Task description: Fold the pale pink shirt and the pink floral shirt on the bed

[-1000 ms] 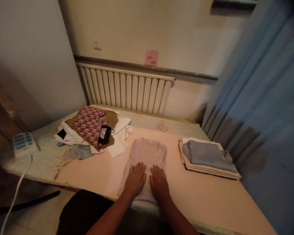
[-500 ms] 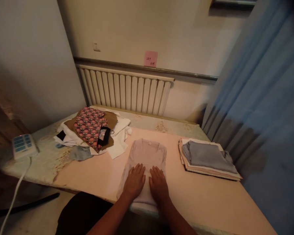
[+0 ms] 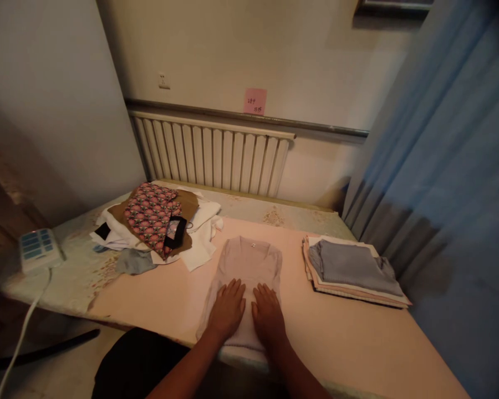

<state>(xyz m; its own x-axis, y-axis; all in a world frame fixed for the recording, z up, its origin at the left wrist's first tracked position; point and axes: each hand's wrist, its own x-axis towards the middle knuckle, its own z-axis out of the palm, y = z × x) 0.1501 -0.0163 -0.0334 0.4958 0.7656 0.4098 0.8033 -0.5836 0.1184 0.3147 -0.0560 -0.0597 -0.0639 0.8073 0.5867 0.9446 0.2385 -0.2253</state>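
A pale pink top (image 3: pixel 247 263) lies flat on the pink-covered table (image 3: pixel 349 332), neckline away from me, sides folded in. My left hand (image 3: pixel 227 310) rests flat on its lower half, fingers stretched out. Beside it, almost touching, my right hand (image 3: pixel 268 316) also lies flat on the fabric with fingers extended. Neither hand holds anything.
A heap of unfolded clothes (image 3: pixel 158 224) with a floral piece on top lies at the back left. A neat stack of folded garments (image 3: pixel 351 266) sits at the right. A white power strip (image 3: pixel 37 249) with its cable is at the left edge. Behind are a radiator (image 3: pixel 212 155) and a blue curtain (image 3: pixel 453 183).
Both hands have slid slightly toward me along the top, staying flat; the view has shifted a little.
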